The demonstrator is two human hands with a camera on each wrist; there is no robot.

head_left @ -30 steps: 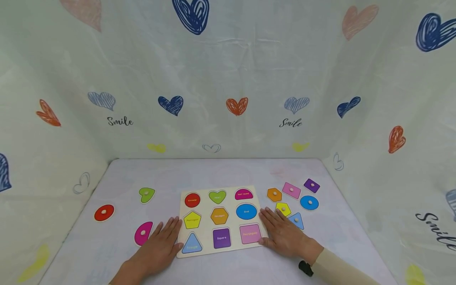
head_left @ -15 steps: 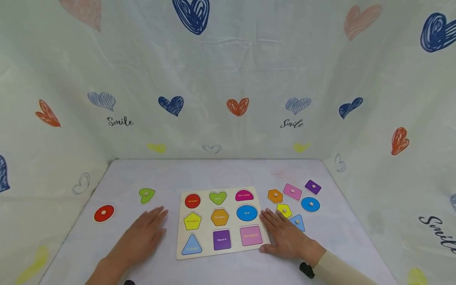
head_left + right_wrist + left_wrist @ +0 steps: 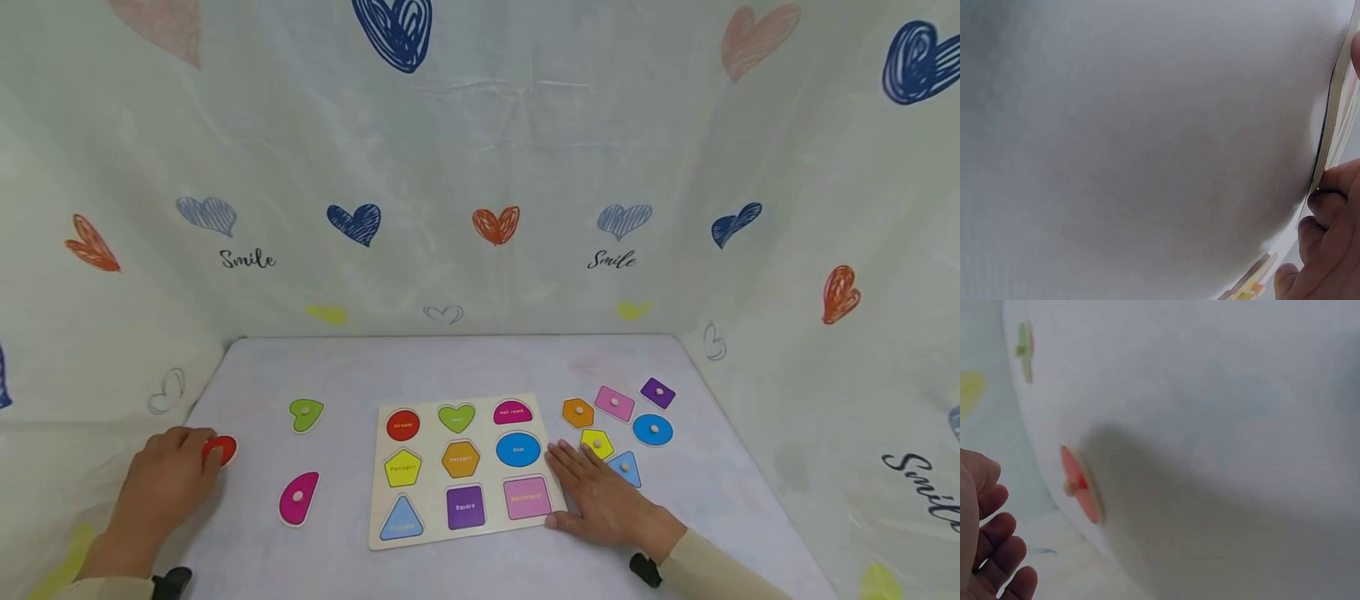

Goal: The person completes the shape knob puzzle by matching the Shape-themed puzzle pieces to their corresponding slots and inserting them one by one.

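Observation:
At the left of the head view my left hand (image 3: 159,482) is over the red circle piece (image 3: 228,447) and partly covers it. In the left wrist view its loosely bent fingers (image 3: 999,526) stand apart from the red piece (image 3: 1089,499), which lies on the table with its wooden knob up. My right hand (image 3: 606,498) lies with extended fingers along the right edge of the shape puzzle board (image 3: 434,510). The right wrist view shows those fingers (image 3: 1327,206) at the board's edge (image 3: 1330,119). Printed coloured shapes with names cover the board.
A green heart piece (image 3: 306,415) and a magenta half-round piece (image 3: 298,498) lie left of the board. Right of it are the orange hexagon (image 3: 573,408), pink rectangle (image 3: 609,407), purple piece (image 3: 652,390), blue oval (image 3: 647,435), yellow pentagon (image 3: 591,438) and blue triangle (image 3: 628,477).
My left hand has left the board's left edge, passed over the magenta half-round and moved left to the red circle. My right hand has stayed at the board's right edge.

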